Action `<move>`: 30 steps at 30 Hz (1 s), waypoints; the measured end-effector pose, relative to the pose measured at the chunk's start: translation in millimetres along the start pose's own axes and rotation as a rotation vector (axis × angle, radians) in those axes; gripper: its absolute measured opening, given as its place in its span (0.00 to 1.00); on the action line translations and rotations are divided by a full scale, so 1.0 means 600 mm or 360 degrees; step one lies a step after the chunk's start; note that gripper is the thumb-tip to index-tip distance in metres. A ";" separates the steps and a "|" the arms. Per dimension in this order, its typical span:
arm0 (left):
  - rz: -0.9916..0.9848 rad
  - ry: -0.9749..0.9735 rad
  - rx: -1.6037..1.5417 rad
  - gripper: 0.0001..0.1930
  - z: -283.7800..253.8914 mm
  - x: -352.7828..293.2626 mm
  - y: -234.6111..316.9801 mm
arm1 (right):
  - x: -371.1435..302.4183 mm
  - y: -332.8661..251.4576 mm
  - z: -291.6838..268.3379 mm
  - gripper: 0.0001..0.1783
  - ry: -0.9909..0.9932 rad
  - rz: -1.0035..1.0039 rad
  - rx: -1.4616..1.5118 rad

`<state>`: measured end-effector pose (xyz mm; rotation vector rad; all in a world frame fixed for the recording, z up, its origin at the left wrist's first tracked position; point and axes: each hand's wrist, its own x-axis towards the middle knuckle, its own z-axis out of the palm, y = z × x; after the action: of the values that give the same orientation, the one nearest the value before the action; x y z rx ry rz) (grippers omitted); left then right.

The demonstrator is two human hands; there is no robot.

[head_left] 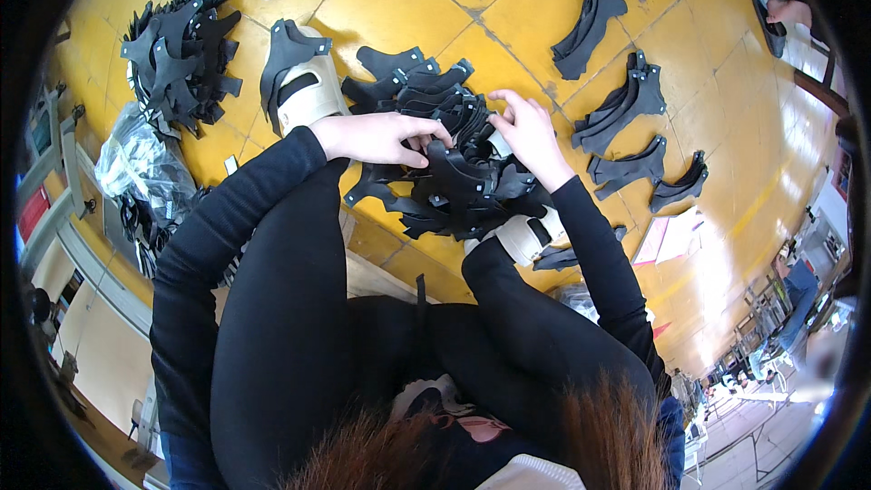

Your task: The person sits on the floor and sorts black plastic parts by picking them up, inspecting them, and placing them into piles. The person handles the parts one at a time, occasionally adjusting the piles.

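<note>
Head view: both hands over a heap of black cut pieces (454, 186) on the yellow tiled floor (399, 0), between the person's feet. Hands well apart from each other.

Left hand (381, 138): at the heap's left side, fingers curled at the upper end of one black piece, thumb lower. Contact likely; cannot tell whether the piece is gripped.

Right hand (533, 138): at the heap's upper right, fingers loosely spread, thumb and forefinger apart, near a small white patch (499, 143) among the pieces.

Pieces: flat, curved, forked at one end; several bear small pale marks. Heap is overlapping and uneven.

Surroundings: pale left shoe (311, 95) beside the heap, with a black forked piece (295, 47) lying against it. Pale right shoe (524, 238) at the heap's lower right. Second, taller pile (177, 63) at upper left; clear plastic bag (145, 163) just below it. Smaller fanned stacks (626, 104) lie spaced along the right. Pink-edged paper (667, 234) lies farther down that side.
</note>
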<state>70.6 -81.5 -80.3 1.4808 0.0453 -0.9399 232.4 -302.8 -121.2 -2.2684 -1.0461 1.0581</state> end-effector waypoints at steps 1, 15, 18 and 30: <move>-0.0012 -0.0014 -0.0010 0.21 0.002 0.000 0.004 | -0.002 0.003 0.004 0.17 0.0034 -0.0040 -0.0028; 0.0151 0.0579 0.0432 0.12 -0.001 0.006 -0.032 | -0.017 0.030 0.027 0.16 0.0166 -0.0106 -0.0132; 0.0327 0.0690 0.0427 0.13 -0.006 0.010 -0.024 | -0.018 0.032 0.023 0.13 0.0120 -0.0119 -0.0096; 0.0354 0.0607 0.0090 0.15 0.009 0.016 0.003 | -0.006 0.006 -0.002 0.18 -0.0233 0.0005 0.0125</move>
<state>74.8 -91.2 -83.3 1.6627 0.1303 -0.4756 233.5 -308.0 -120.9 -2.1576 -1.0390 1.2600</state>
